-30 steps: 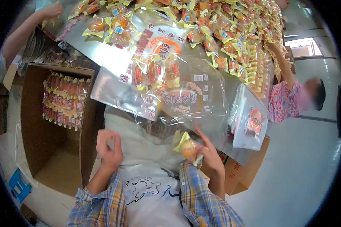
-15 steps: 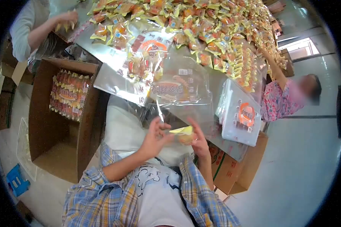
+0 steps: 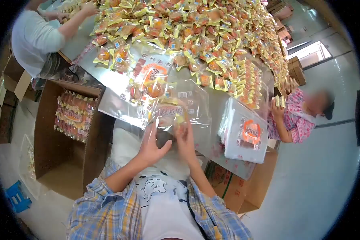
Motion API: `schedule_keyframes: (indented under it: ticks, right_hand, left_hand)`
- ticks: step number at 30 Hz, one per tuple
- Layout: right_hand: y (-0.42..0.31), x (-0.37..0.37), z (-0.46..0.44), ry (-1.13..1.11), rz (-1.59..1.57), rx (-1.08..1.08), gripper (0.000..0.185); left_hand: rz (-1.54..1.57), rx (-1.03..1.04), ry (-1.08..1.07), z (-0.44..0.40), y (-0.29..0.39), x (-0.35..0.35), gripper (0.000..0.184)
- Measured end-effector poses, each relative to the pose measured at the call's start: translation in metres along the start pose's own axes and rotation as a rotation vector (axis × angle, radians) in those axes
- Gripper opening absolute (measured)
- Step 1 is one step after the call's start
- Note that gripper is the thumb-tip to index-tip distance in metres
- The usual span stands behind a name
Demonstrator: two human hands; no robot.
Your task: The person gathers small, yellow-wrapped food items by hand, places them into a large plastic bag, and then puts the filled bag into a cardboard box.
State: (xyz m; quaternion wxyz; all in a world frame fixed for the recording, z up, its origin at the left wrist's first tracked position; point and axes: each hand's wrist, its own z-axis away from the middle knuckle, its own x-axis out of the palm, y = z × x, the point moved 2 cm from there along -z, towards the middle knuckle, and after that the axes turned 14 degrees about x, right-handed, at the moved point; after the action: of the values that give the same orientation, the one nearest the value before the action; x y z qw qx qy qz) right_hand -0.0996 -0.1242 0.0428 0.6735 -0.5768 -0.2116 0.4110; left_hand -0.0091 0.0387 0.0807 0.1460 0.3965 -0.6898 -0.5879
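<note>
A clear printed plastic bag (image 3: 194, 105) lies on the near table edge, its mouth toward me. Several wrapped pastries (image 3: 155, 89) with yellow wrapper ends lie at its far end. My left hand (image 3: 151, 144) is at the left side of the bag's mouth, thumb spread away from the fingers. Beside it, my right hand (image 3: 185, 140) reaches into the mouth, fingers closed around a wrapped pastry (image 3: 180, 119); film and blur partly hide it.
A large pile of wrapped pastries (image 3: 212, 40) covers the table. A stack of printed bags (image 3: 246, 134) lies right. An open carton (image 3: 60, 160) holding a filled bag (image 3: 74, 116) stands left. Another carton (image 3: 264, 176) sits under the table. Two co-workers (image 3: 36, 40) (image 3: 296, 116) handle pastries nearby.
Both hands have moved forward from near my lap to the bag's mouth, the right one carrying the wrapped pastry. The co-worker on the right has drawn a hand back from the pile, holding pastries.
</note>
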Motion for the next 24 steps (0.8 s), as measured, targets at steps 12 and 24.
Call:
schedule_keyframes:
  ticks: [12, 24]
  right_hand:
    - [-0.09, 0.024, -0.045, 0.268, 0.935, -0.465, 0.057]
    - [0.031, 0.02, -0.116, 0.105, -0.414, 0.035, 0.044]
  left_hand:
    - [-0.807, 0.031, -0.473, 0.002, 0.005, -0.025, 0.1]
    - [-0.707, 0.04, -0.068, -0.054, -0.013, 0.028, 0.071]
